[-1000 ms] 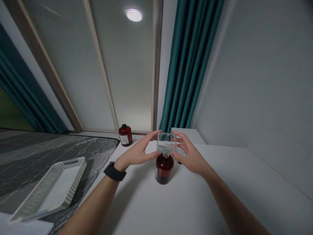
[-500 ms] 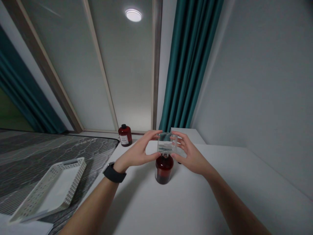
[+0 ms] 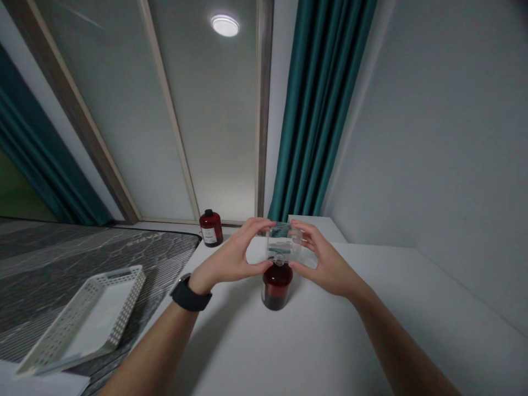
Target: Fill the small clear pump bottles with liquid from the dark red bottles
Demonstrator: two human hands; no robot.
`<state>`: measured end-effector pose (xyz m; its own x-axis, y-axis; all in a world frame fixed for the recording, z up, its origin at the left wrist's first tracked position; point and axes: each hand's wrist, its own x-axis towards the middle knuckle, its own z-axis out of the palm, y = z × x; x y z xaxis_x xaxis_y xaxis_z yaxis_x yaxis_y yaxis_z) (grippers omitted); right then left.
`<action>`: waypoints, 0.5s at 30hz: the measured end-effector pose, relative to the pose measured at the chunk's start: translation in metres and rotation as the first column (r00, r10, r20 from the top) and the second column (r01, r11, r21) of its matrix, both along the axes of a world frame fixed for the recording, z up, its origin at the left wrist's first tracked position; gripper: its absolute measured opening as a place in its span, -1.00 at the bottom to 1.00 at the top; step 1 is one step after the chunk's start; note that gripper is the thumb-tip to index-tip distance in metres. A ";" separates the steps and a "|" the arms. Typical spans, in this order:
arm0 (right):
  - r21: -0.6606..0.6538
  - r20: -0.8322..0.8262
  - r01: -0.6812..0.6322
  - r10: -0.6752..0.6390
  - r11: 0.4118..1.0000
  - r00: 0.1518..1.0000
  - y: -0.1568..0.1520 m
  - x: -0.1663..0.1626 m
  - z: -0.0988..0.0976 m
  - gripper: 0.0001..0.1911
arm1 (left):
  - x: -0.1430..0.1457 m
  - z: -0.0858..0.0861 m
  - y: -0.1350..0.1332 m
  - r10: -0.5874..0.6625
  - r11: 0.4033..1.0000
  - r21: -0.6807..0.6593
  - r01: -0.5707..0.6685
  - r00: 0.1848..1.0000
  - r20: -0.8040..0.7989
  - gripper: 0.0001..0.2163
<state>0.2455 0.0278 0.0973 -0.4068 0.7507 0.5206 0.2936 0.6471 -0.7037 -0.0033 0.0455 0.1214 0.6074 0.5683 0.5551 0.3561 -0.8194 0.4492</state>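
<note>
A dark red bottle [image 3: 277,287] stands upright on the white table [image 3: 289,341]. Just above its neck I hold a clear plastic box [image 3: 284,243] between both hands. My left hand [image 3: 231,256], with a black watch on its wrist, grips the box's left side with thumb below and fingers on top. My right hand [image 3: 324,259] grips its right side the same way. Whether the box touches the bottle's top I cannot tell.
A second dark red bottle [image 3: 210,227] with a label stands at the far left end of the table. A white perforated tray [image 3: 88,316] lies on the grey patterned mattress at the left. Teal curtains [image 3: 317,110] hang behind, and a grey wall borders the table's right.
Both hands have turned the clear box a little and raised it slightly above the bottle; my fingers have closed tighter on it. The bottles and tray have not moved.
</note>
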 end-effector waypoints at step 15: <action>0.106 0.100 0.024 -0.035 0.994 0.994 0.000 0.004 0.003 -0.35 | 0.000 0.003 -0.004 0.002 1.000 0.006 -0.002 0.999 -0.036 -0.38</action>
